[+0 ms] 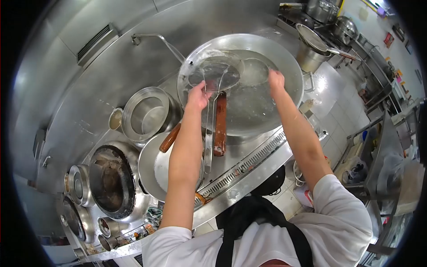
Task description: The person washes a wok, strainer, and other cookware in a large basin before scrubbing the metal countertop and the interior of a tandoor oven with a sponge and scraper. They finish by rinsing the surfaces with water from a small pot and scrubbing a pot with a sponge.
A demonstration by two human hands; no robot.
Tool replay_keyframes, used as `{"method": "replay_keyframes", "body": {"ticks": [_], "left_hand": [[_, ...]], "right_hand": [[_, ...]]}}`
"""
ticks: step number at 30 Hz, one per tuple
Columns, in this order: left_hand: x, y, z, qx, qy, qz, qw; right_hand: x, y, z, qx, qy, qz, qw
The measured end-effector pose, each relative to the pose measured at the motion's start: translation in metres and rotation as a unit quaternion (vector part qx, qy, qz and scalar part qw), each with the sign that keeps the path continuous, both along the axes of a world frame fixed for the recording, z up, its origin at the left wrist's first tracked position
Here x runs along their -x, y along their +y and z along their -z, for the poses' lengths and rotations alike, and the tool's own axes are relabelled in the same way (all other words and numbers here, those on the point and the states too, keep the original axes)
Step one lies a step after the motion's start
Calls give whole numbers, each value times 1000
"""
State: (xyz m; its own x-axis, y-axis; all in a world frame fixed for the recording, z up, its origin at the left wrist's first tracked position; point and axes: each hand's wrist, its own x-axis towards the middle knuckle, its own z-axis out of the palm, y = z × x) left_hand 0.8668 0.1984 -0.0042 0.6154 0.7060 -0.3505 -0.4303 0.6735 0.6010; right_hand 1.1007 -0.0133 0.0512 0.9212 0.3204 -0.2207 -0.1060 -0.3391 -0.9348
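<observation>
A wide metal pan of cloudy water is in front of me. My left hand is closed at the near edge of a round wire-mesh skimmer, whose mesh lies over the left part of the pan. Below it, a long metal handle runs toward me across the rim, beside a brown wooden handle. On the right, my right hand is closed at the edge of a round, thin-rimmed piece in the water; I cannot tell its kind.
A metal spout reaches over the pan's left side. Left of the pan stand a steel pot, a basin with white contents and a blackened wok. Another brown handle juts near my left forearm. A sieve rests on a pot at back right.
</observation>
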Motion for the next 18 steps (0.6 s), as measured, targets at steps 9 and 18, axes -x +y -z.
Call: {"method": "replay_keyframes", "body": {"ticks": [9, 18], "left_hand": [[5, -32, -13, -90, 64, 108, 988], [32, -67, -27, -149, 134, 41, 979]], "right_hand": [[4, 30, 0, -380, 467, -251, 758], [-6, -12, 94, -138, 192, 43, 971]]}}
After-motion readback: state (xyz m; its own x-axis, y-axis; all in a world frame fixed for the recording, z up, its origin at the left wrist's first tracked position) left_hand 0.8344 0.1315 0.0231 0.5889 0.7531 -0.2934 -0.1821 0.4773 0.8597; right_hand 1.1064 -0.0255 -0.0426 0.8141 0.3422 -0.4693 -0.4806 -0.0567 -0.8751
